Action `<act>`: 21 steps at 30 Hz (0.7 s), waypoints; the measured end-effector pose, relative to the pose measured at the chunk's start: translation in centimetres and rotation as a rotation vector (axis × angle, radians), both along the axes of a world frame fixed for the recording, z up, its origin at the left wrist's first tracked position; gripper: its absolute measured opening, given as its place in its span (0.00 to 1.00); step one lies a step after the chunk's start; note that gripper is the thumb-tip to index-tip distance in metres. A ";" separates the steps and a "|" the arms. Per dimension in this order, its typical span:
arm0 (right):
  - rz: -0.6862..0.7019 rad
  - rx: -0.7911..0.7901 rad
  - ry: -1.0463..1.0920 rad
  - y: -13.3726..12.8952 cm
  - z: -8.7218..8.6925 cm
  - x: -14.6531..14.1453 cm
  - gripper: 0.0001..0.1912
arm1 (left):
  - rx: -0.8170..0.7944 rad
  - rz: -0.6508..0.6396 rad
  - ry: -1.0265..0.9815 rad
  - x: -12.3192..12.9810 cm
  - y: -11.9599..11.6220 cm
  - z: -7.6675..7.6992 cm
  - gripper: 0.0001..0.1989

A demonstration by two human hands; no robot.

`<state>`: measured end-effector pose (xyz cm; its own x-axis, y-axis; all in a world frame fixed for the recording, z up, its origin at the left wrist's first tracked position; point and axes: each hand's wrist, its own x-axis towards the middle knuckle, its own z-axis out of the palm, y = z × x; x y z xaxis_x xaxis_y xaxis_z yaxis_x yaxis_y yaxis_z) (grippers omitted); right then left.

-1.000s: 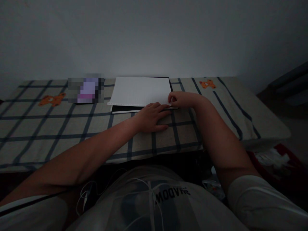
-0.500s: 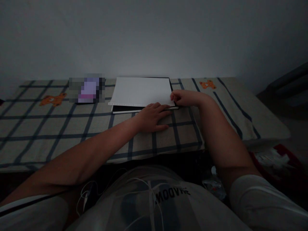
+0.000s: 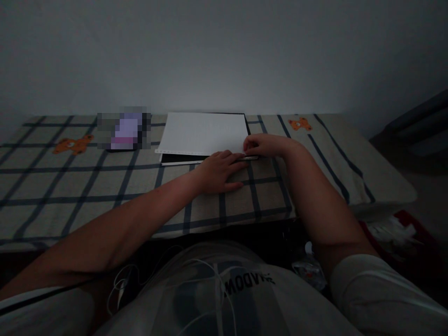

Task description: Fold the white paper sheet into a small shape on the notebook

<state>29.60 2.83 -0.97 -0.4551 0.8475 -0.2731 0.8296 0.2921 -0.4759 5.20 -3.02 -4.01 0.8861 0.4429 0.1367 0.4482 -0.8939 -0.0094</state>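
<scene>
A stack of white loose-leaf paper (image 3: 205, 133), with small holes along its near edge, lies slightly askew on a dark notebook cover (image 3: 182, 158). My left hand (image 3: 221, 171) rests flat across the near edge of the cover, fingers spread and pointing right, thumb on the cloth. At the near right corner of the paper, my right hand (image 3: 261, 144) is bent inward with its fingers curled together. Whatever its fingertips pinch there is hidden. The right end of the cover's pale near edge shows just below both hands.
A phone (image 3: 126, 130) with a blurred lit screen lies left of the notebook. Under everything is a checked tablecloth (image 3: 105, 182) with orange bear prints. A pale wall (image 3: 224, 56) stands behind. Below right are a plastic bottle (image 3: 310, 268) and a red container (image 3: 413, 238) holding plastic bags.
My right hand has shifted slightly left and down along the notebook's near right corner, with its fingers closer to my left hand. My left hand keeps its place on the near edge.
</scene>
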 end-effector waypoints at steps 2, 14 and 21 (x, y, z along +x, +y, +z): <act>0.001 0.016 -0.003 0.0 -0.1 0.0 0.06 | -0.002 0.002 0.003 0.0 0.0 0.1 0.34; -0.009 0.011 -0.028 -0.1 0.1 -0.3 0.07 | 0.022 0.052 0.021 -1.2 -0.6 0.7 0.32; -0.004 0.035 -0.040 -0.2 0.1 -0.1 0.07 | 0.058 0.056 0.042 -2.1 -0.3 0.8 0.33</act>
